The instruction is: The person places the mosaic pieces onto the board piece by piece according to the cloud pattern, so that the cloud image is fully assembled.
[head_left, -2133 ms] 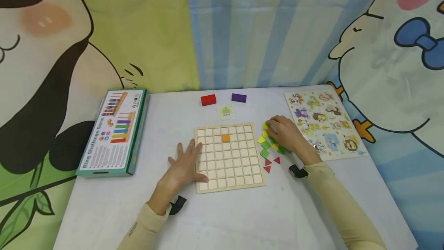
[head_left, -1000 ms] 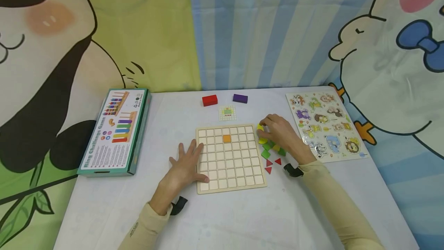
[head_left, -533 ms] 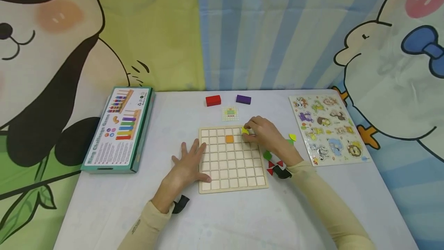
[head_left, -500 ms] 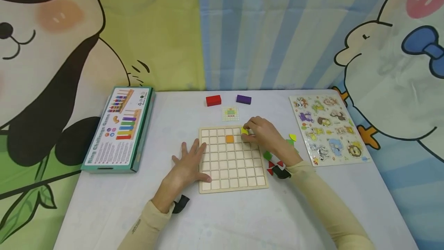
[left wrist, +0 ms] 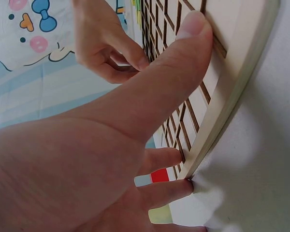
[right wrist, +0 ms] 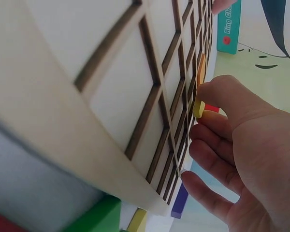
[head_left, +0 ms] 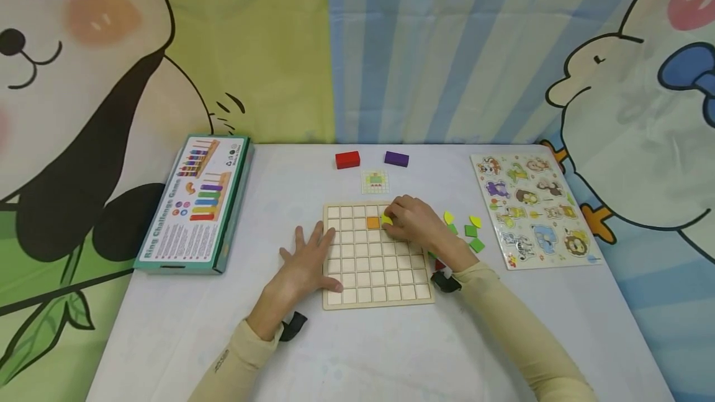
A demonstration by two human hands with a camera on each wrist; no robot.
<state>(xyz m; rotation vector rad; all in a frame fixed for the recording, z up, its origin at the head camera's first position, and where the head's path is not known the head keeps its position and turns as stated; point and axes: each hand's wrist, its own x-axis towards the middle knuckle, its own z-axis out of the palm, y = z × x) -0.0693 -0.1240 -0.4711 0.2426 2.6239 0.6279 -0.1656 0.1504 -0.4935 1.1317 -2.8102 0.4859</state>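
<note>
We noted the left hand (head_left: 304, 264) lying flat, fingers spread, on the grid board's (head_left: 375, 295) left edge, likely to steady it on the tabletop (head_left: 391, 352). The right hand (head_left: 416, 223) pinched a yellow piece (head_left: 386, 220) over the cell just beside the seated orange tile (head_left: 372, 223); the other cells were bare.

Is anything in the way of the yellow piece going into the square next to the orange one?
Nothing visible is. The right hand pinches the yellow piece right beside the orange tile, and the grid board squares around it look bare.
</note>
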